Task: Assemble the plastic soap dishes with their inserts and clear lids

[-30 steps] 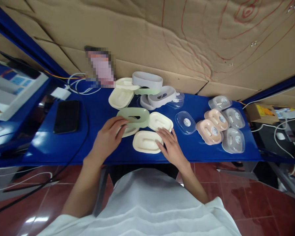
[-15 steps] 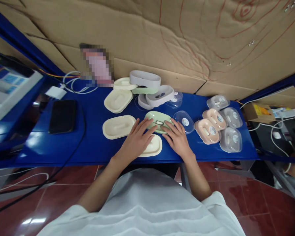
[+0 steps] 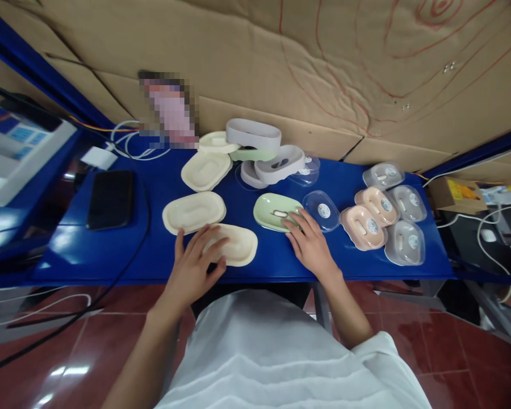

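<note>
Your left hand [image 3: 191,270] lies flat, fingers released, on the cream oval plastic tray [image 3: 241,244]. Your right hand [image 3: 311,250] is unclenched, its fingertips touching the pale green oval plastic dish [image 3: 272,207] just beyond them. Judged step: spreading parts apart. Next move needs a rim pinch. The tray's near-left end is hidden under your fingers.

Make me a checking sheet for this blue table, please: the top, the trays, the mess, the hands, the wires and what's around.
Surface: blue table, glossy and crowded.
Job's things: cream tray near the front edge; green tray to its right.
Clutter: other cream trays, grey pile, clear lid, pink dishes, black phone.
Grippers: left hand flat on the cream tray; right hand open, fingertips on the green tray.
Cables: white cable coiled back left; black cable crossing the left side.
Surroundings: cardboard wall behind; red tiled floor below.
</note>
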Demonstrator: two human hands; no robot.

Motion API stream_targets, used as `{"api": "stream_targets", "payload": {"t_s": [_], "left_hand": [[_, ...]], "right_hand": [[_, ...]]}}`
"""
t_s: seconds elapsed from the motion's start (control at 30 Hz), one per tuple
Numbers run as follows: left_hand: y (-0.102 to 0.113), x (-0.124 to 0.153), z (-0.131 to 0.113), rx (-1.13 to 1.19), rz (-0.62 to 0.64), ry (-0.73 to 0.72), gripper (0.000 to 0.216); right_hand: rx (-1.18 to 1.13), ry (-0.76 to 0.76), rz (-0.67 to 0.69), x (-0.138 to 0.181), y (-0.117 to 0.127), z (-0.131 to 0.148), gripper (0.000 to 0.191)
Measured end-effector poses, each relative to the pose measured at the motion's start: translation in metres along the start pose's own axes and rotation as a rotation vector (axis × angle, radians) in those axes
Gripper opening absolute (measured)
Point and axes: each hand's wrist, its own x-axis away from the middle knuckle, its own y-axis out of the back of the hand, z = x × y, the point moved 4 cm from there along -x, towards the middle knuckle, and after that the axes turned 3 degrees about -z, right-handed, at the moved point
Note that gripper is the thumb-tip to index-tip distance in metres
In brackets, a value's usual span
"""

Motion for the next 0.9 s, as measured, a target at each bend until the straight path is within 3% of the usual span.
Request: {"api": "stream_targets", "payload": {"t_s": [0.23,0.4,0.57,0.73,0.9], "left_hand": [[0.002,-0.011,0.009,0.018,0.013,0.014,0.044],[-0.001,-0.030,-0.025,0.052,-0.090,-0.040,0.049],[-0.024,-0.068,-0.065,-0.006,-0.025,-0.149,0.043],[-0.045,-0.085,-0.068,0.026,0.070,-0.204,0.029],[-0.048,-0.081,-0.064,0.015,0.082,-0.184,0.028]], "right_hand": [[-0.108,-0.010,0.008,0.011,0.003,-0.012,0.044],[-0.161,0.000,0.030,0.014,0.007,-0.023,0.048],[-0.162,0.016,0.076,0.018,0.008,-0.028,0.053],[-0.116,0.055,0.082,0.019,0.005,-0.020,0.046],[-0.129,0.064,0.071,0.022,-0.004,-0.015,0.043]]}}
